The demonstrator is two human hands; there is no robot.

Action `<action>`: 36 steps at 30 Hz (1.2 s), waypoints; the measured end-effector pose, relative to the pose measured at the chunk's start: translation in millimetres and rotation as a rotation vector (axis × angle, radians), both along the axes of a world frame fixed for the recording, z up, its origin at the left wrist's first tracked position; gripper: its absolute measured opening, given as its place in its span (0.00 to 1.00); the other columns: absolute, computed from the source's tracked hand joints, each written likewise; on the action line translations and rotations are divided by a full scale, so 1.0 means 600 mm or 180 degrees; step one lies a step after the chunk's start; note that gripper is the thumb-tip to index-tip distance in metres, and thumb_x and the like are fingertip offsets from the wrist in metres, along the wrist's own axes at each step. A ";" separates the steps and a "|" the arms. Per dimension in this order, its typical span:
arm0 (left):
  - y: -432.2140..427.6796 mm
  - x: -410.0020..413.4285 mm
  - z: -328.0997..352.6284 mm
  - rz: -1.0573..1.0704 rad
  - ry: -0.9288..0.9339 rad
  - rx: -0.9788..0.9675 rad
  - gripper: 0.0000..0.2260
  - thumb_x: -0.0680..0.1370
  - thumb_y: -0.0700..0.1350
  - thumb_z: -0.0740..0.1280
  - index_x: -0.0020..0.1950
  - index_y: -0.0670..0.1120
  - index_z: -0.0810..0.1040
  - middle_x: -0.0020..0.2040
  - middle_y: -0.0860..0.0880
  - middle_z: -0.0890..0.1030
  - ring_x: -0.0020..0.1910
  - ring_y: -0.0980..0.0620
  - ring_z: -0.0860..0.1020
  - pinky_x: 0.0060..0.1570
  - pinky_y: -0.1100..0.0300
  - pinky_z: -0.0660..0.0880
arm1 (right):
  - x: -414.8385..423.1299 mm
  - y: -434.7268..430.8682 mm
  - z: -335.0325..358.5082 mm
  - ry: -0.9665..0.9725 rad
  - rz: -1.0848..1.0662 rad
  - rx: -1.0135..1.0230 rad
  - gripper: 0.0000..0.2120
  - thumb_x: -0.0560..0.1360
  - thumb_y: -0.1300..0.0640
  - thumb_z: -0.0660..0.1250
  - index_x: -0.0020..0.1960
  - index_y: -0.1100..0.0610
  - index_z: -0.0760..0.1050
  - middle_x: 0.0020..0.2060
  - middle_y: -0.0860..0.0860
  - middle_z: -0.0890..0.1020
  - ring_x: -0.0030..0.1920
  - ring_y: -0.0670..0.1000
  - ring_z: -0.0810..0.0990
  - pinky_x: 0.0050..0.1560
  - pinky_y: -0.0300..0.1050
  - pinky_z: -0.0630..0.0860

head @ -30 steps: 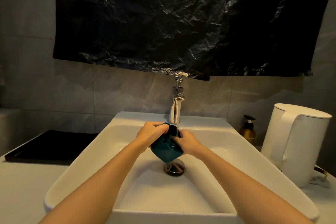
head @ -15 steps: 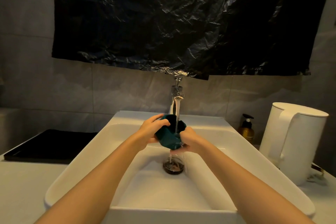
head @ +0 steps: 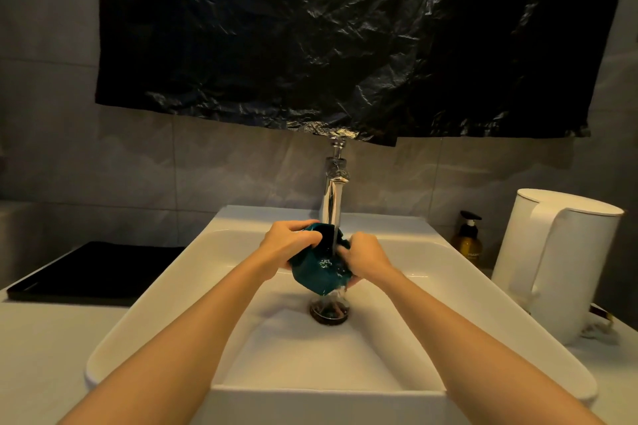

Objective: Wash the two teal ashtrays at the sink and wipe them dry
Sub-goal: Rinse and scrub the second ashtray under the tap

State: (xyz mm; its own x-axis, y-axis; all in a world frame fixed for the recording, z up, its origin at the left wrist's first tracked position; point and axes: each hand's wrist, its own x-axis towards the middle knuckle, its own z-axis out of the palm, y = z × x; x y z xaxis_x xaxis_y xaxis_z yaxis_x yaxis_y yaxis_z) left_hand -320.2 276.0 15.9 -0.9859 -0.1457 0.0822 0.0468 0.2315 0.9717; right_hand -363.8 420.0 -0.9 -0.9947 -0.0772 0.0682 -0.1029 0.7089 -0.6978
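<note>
One teal ashtray (head: 316, 274) is held tilted over the white sink (head: 165, 290), under the running stream from the chrome tap (head: 334, 197). My left hand (head: 288, 245) grips its upper left rim, fingers curled over the edge. My right hand (head: 366, 257) holds its right side, thumb against the wet wall. Water splashes off the ashtray and drips toward the dark drain (head: 328, 311). A second ashtray is not visible.
A black tray (head: 89, 272) lies on the counter left of the sink. A white kettle (head: 566, 262) stands at the right, an amber pump bottle (head: 467, 240) behind it. Black plastic sheeting (head: 345, 38) hangs on the wall above the tap.
The ashtray was turned and tipped under the stream, its outer wall now facing me. Both hands shifted grip around it and stayed under the tap.
</note>
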 end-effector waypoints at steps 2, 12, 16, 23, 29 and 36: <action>0.000 -0.001 0.000 0.0039 0.0019 -0.0026 0.12 0.72 0.40 0.67 0.52 0.56 0.80 0.48 0.48 0.80 0.51 0.46 0.77 0.41 0.56 0.79 | -0.002 0.000 0.001 0.0186 0.0151 0.0378 0.10 0.80 0.58 0.59 0.50 0.65 0.74 0.45 0.60 0.80 0.44 0.61 0.81 0.44 0.53 0.79; -0.002 -0.002 -0.001 0.0098 -0.0129 -0.0195 0.06 0.73 0.42 0.64 0.37 0.50 0.78 0.40 0.46 0.79 0.44 0.47 0.76 0.43 0.56 0.77 | 0.000 -0.002 0.003 0.0310 0.0546 0.0222 0.05 0.79 0.62 0.59 0.52 0.60 0.74 0.47 0.58 0.79 0.42 0.55 0.76 0.33 0.41 0.73; -0.004 -0.005 -0.002 0.0181 -0.0189 -0.0307 0.06 0.71 0.42 0.65 0.34 0.49 0.77 0.37 0.46 0.79 0.43 0.46 0.76 0.46 0.54 0.77 | -0.002 -0.003 0.002 0.0175 0.0677 0.0519 0.11 0.77 0.64 0.61 0.59 0.62 0.73 0.54 0.59 0.80 0.49 0.56 0.78 0.40 0.41 0.74; 0.001 0.001 0.006 0.0042 -0.0451 -0.0194 0.01 0.74 0.43 0.64 0.44 0.46 0.75 0.42 0.45 0.79 0.43 0.48 0.77 0.40 0.59 0.75 | 0.007 -0.003 0.006 0.0194 0.0612 0.0212 0.04 0.79 0.62 0.59 0.51 0.59 0.72 0.48 0.57 0.80 0.43 0.53 0.79 0.31 0.36 0.74; 0.002 -0.002 -0.004 -0.0417 -0.0602 0.0384 0.16 0.73 0.39 0.67 0.58 0.52 0.69 0.55 0.44 0.76 0.50 0.47 0.77 0.42 0.57 0.78 | 0.028 0.004 0.020 -0.1354 0.0609 -0.1053 0.06 0.79 0.65 0.61 0.54 0.57 0.70 0.50 0.60 0.78 0.47 0.64 0.82 0.42 0.61 0.81; -0.001 -0.007 -0.007 0.0219 -0.0563 0.0320 0.03 0.71 0.39 0.64 0.43 0.44 0.73 0.42 0.42 0.77 0.43 0.48 0.74 0.41 0.58 0.74 | 0.033 -0.001 0.019 -0.1686 0.0849 -0.1281 0.17 0.77 0.73 0.58 0.59 0.55 0.68 0.55 0.59 0.76 0.56 0.66 0.79 0.50 0.61 0.80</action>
